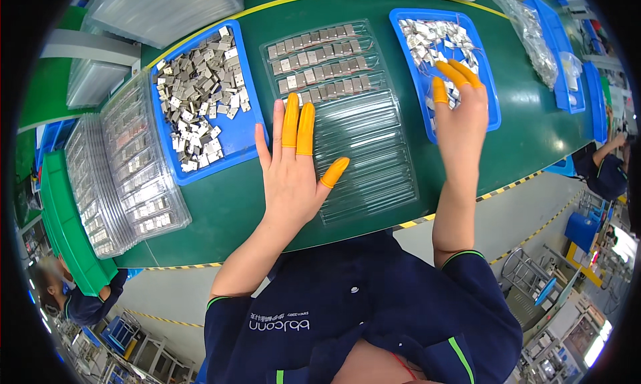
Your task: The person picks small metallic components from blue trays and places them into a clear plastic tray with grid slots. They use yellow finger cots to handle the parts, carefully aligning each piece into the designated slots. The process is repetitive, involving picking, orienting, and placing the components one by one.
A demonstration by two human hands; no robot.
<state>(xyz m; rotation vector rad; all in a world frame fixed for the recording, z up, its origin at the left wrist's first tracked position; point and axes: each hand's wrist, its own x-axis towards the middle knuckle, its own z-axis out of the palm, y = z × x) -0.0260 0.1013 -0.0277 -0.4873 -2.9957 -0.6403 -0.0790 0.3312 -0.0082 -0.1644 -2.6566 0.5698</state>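
Note:
My left hand (290, 177) lies with its fingers stretched out across the left edge of a clear ribbed plastic tray (367, 163). Yellow finger cots cover its thumb and two of its fingers. Rows of small metal connectors (319, 55) fill the far part of that tray; its near grooves hold nothing visible. My right hand (462, 120), also in yellow finger cots, reaches over a blue tray (493, 100) of small white parts with thin wires (427, 42). Its thumb and fingers are apart, and no part shows between them.
Left of my left hand, another blue tray (232, 135) holds a heap of loose metal connectors (203, 77). Stacked clear trays (137, 157) and a green bin (70, 224) stand farther left. At the far right are a plastic bag (531, 47) and more blue trays (557, 57). Other people work nearby.

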